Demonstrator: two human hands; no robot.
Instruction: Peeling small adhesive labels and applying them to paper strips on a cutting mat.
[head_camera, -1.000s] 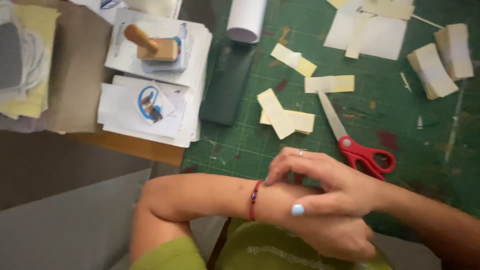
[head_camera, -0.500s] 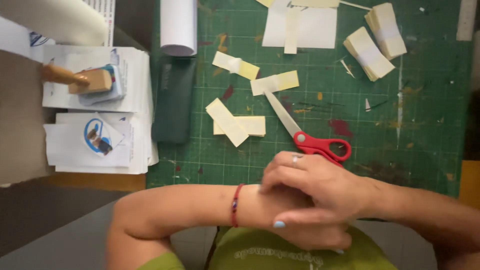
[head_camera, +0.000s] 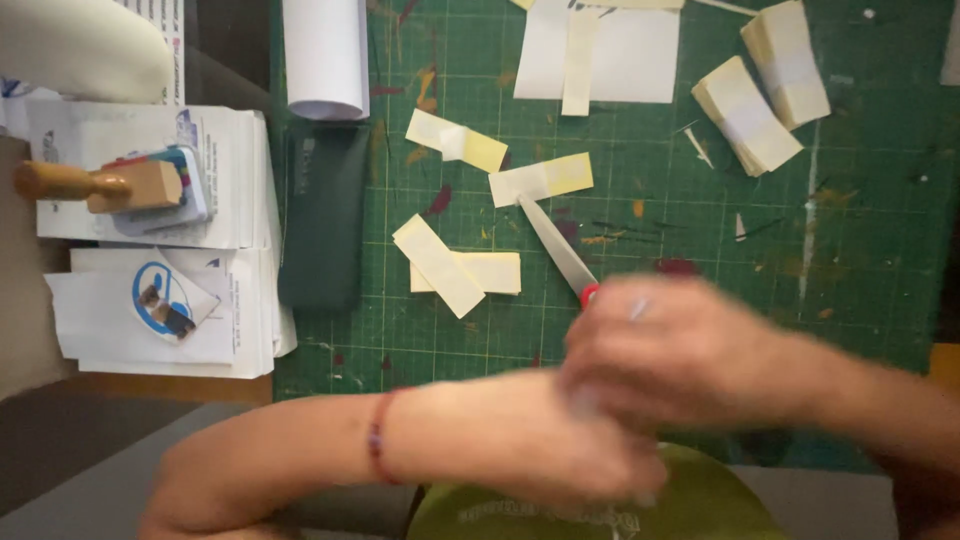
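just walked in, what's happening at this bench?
A person sits at a green cutting mat with both hands together at its near edge. The right hand lies over the left hand; both are blurred, and whether they hold anything cannot be told. Red-handled scissors lie just beyond them, handles mostly hidden. Yellow paper strips are scattered on the mat; a wooden stamp rests on paper stacks at the left.

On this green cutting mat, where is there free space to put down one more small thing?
The widest bare patch of the green cutting mat lies right of the scissors' metal blade, below the two stacks of pale cards. A smaller gap sits between the dark green case and the yellow paper strips. The top centre, around the white sheets, is crowded.
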